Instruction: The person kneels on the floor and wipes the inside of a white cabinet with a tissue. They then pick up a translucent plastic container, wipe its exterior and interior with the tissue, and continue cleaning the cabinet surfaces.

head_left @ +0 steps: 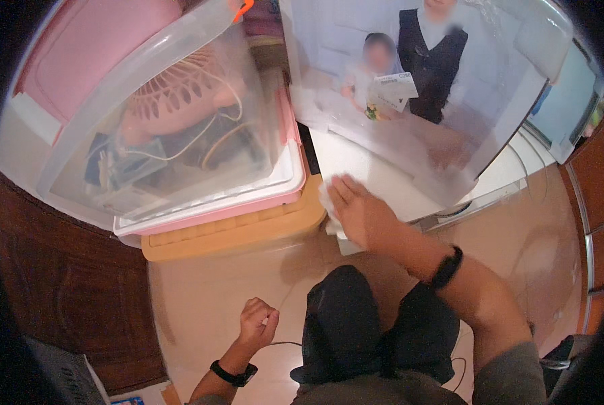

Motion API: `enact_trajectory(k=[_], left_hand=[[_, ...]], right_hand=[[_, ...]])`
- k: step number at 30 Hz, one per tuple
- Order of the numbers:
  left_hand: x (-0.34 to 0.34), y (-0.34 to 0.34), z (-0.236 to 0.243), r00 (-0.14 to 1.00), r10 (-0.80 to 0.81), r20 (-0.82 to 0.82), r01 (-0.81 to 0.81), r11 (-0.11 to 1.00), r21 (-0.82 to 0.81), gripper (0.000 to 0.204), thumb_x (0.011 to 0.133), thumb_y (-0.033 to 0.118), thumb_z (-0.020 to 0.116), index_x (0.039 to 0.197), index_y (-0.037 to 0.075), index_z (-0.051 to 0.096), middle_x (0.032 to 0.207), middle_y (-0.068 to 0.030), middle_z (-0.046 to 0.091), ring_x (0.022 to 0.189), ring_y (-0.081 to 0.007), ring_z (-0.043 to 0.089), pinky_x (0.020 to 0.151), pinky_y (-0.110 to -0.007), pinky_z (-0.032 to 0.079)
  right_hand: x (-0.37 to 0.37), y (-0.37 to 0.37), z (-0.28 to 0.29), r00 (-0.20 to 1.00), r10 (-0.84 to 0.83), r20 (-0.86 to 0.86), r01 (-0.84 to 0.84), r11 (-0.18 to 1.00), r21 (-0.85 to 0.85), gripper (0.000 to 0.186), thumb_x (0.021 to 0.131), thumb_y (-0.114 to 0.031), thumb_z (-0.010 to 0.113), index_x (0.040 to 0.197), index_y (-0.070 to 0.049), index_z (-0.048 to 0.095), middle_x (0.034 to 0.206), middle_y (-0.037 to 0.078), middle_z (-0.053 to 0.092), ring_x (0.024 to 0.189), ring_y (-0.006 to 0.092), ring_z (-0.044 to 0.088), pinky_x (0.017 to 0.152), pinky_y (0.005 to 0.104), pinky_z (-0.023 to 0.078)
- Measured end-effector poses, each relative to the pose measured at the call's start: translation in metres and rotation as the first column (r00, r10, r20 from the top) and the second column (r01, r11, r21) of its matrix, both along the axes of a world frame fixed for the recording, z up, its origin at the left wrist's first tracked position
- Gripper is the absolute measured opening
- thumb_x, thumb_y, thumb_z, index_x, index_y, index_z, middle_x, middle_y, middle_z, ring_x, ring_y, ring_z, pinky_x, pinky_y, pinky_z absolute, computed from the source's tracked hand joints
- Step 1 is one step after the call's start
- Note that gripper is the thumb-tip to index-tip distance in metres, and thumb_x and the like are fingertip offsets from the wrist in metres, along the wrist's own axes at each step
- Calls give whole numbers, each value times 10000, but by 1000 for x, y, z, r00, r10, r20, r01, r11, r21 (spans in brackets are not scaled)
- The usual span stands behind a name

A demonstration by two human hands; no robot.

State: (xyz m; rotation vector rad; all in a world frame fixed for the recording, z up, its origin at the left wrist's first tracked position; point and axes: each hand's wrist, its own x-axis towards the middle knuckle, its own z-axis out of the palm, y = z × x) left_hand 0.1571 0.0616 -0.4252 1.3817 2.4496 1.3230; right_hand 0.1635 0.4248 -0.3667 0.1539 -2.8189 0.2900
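The right hand (356,210) lay flat, fingers stretched and together, palm pressing a white cloth (330,206) down on the near corner of a white appliance top (376,177). The cloth was bunched under the palm, its edge peeking out on the left of the fingers and just below the wrist. A black band (447,267) circled that forearm. Down low, the left hand (257,324) was curled into a loose fist above the tan tiled floor (207,304); whether it pinched the thin cable (285,343) trailing beside it, I could not tell. A black watch (233,373) sat on that wrist. Behind the right hand, a large framed photograph (423,81) under clear plastic wrap leaned over the white top. Left of it stood a clear plastic storage box (180,121) with a pink fan (180,94) and white cords inside, stacked on a pink-rimmed bin and a tan lid (234,233). A dark wooden cabinet (65,290) filled the lower left.
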Motion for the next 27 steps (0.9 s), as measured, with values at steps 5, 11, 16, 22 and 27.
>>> enact_trajectory(k=[5, 11, 16, 22, 27], left_hand=[[6, 4, 2, 1000, 6, -1, -6, 999, 31, 129, 783, -36, 692, 714, 28, 605, 682, -106, 604, 638, -291, 566, 628, -399, 430], [11, -11, 8, 999, 39, -3, -39, 999, 5, 132, 791, -32, 687, 709, 29, 604, 682, -105, 603, 639, -292, 569, 628, -399, 428], [24, -28, 12, 997, 72, -11, -72, 997, -22, 137, 798, -21, 686, 705, 36, 604, 686, -105, 605, 644, -291, 573, 634, -402, 431], [30, -28, 2, 996, 87, 17, -87, 996, -10, 133, 801, -18, 684, 708, 36, 606, 691, -113, 604, 645, -288, 571, 634, -401, 429], [34, -8, 2, 997, 62, 34, -62, 998, 2, 130, 805, -18, 681, 714, 33, 602, 691, -112, 603, 645, -287, 568, 630, -400, 418]], right_hand=[[57, 4, 13, 998, -30, 55, 23, 994, 110, 505, 962, -197, 523, 1360, 110, 468, 1416, 290, 469, 1370, 402, 414, 1148, 484, 326], [-34, 38, 22, 991, -30, 128, 0, 973, 229, 460, 928, -216, 508, 1267, 94, 527, 1323, 271, 549, 1225, 376, 546, 986, 466, 481], [-114, 48, 29, 963, -72, 258, -37, 918, 395, 402, 918, -204, 512, 1201, 73, 584, 1253, 273, 593, 1127, 370, 605, 963, 447, 499], [-57, 45, 8, 969, 241, -45, -232, 961, 153, 402, 966, -210, 492, 1236, 79, 565, 1294, 256, 578, 1242, 379, 545, 1062, 432, 443], [43, 18, 16, 978, 201, 57, -205, 974, 91, 492, 867, -111, 568, 1325, 59, 504, 1396, 225, 514, 1334, 358, 482, 1121, 429, 398]])
